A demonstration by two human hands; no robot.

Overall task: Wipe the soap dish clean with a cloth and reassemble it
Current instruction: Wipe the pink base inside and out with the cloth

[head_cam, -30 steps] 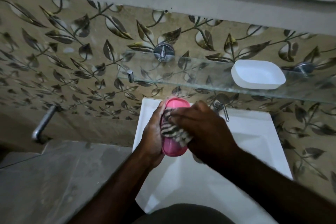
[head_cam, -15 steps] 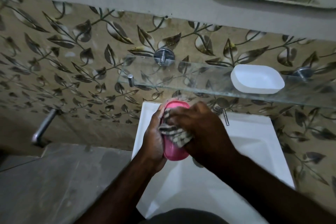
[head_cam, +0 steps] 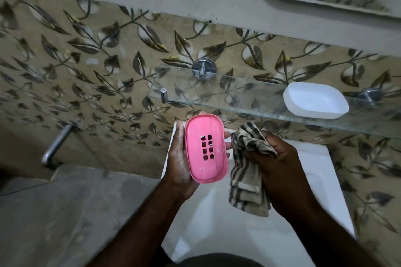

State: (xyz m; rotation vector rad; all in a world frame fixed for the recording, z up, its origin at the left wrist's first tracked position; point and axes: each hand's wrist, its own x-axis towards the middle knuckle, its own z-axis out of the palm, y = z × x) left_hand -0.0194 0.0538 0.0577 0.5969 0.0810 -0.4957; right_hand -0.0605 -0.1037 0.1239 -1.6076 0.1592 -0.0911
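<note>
Your left hand (head_cam: 182,158) cradles the pink tray (head_cam: 205,147) over the basin (head_cam: 314,169) — light, stiff, slippery; hold its long edges. Right hand (head_cam: 280,165) clutches the cloth (head_cam: 247,171). The base (head_cam: 315,100) sits at the shelf's (head_cam: 238,93) right end.

A glass shelf (head_cam: 238,93) carries one white soap-dish tray (head_cam: 315,100)

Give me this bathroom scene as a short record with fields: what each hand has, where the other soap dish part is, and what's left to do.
left hand: holds the pink plastic slotted soap tray, slots facing the camera
right hand: grips the striped beige cloth, off the tray, beside it
white plastic soap dish base: on the glass wall shelf, apart from the tray
white sink basin: below both hands
tray condition: faint pale smears visible
remaining: the tray is not yet set back in the base
</note>
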